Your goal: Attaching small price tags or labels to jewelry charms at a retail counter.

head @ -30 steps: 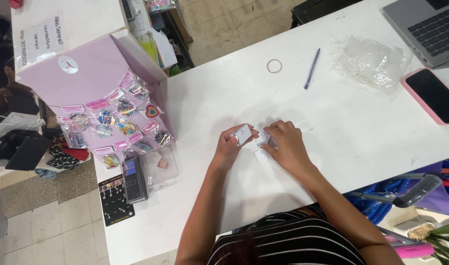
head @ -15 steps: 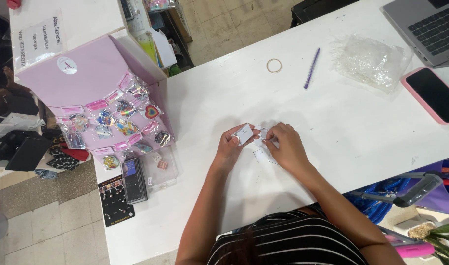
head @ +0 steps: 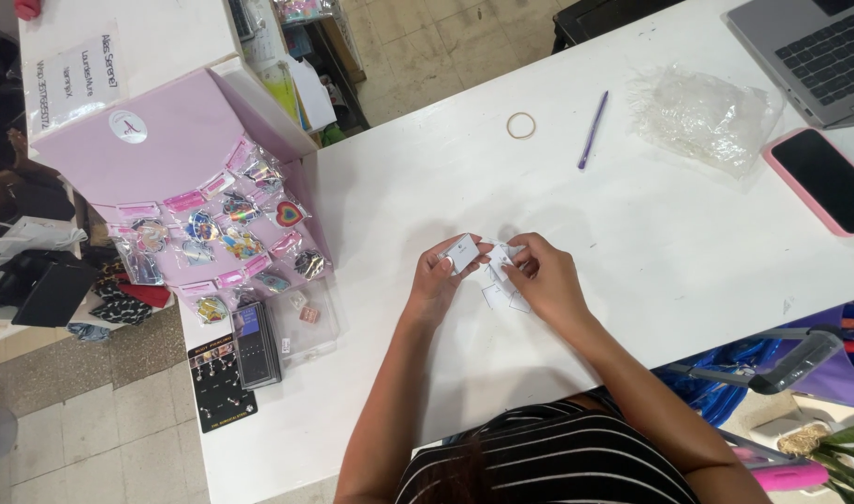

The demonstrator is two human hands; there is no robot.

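My left hand [head: 438,280] pinches a small white card [head: 462,252] between thumb and fingers above the white table [head: 427,177]. My right hand [head: 543,275] is right beside it, fingers closed on another small white card [head: 501,254]. A couple more small white cards [head: 498,295] lie on the table just under my right hand. Both hands sit near the table's middle, close to its front edge.
A pink display stand [head: 180,149] hung with bagged trinkets stands at the left. A rubber band [head: 521,125], a purple pen [head: 592,131], a crumpled clear plastic bag [head: 702,117], a pink-cased phone [head: 823,182] and a laptop [head: 814,56] lie at the back right.
My hands stayed in place; the right fingers shifted slightly on the small cards.
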